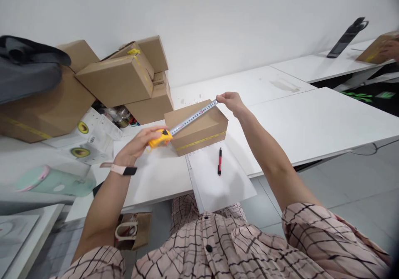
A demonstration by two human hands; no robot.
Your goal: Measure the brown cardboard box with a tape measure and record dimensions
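A small cardboard box (199, 131) with yellow tape rests on the white table (305, 125). My left hand (137, 146) is closed round a yellow tape measure case (159, 139) at the box's left end. Its steel blade (193, 117) runs across the box top. My right hand (230, 101) pinches the blade's tip at the box's far right corner. In front of the box, a red and black pen (220, 161) lies on a white sheet of paper (218, 179).
Stacked cardboard boxes (121, 79) fill the back left, with white avocado-print packages (87, 137) and a mint green bottle (52, 181) nearby. A dark bag (28, 67) lies at far left. Another person's hand (391, 49) holds a box at far right. A paper bag (132, 229) stands under the table.
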